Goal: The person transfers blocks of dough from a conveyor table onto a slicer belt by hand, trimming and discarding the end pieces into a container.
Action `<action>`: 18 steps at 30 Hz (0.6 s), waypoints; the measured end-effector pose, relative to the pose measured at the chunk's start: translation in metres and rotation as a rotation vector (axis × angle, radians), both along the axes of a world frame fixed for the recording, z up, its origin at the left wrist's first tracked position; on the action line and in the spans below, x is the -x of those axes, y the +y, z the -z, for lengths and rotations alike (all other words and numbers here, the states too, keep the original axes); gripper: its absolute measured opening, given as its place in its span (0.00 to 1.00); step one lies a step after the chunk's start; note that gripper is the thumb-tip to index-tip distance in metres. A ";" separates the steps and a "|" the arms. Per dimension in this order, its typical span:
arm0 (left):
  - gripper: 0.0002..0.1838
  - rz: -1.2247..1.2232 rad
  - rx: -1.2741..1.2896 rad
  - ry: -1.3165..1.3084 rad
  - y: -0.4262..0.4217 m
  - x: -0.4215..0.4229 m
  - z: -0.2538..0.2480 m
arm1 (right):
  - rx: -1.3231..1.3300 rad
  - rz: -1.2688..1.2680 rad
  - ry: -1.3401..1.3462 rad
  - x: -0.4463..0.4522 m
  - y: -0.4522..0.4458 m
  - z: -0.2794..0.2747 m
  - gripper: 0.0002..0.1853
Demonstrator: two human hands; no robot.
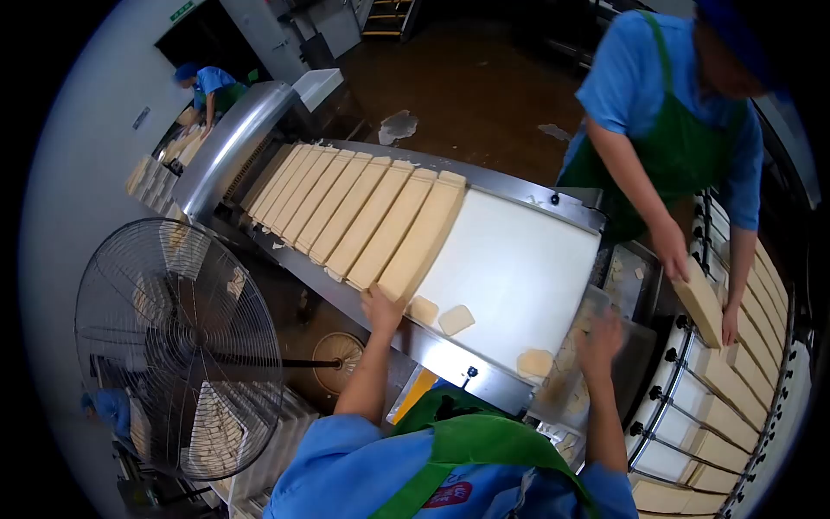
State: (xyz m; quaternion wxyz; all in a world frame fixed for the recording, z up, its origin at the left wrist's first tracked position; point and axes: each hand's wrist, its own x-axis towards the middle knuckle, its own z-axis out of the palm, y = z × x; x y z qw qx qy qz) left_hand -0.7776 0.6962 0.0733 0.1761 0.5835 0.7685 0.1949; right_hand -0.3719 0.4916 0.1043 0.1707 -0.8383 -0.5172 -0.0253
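My left hand [381, 310] is at the near end of the closest long dough strip [424, 238], its fingers curled against that end. More pale strips lie side by side behind it on the conveyor. Two loose flat dough pieces, including a rounded square piece [456, 320], lie on the white belt [519, 259] close to my left hand. Another dough piece [535, 362] sits near the belt's right corner. My right hand [599, 339] is raised, fingers apart and slightly blurred, over a clear plastic tray [553, 406] holding dough scraps. It holds nothing that I can see.
At the right, a co-worker [666, 130] holds a dough strip [699, 298] over a second conveyor [726, 381] carrying several strips. A large caged fan [177, 346] stands left, by stacked white trays [294, 424]. A metal machine cover [238, 147] spans the conveyor's far end. Another person [212, 91] works beyond.
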 end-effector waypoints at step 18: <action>0.47 0.350 -0.018 0.294 0.018 -0.008 -0.013 | 0.299 -0.146 0.224 0.191 0.377 0.000 0.41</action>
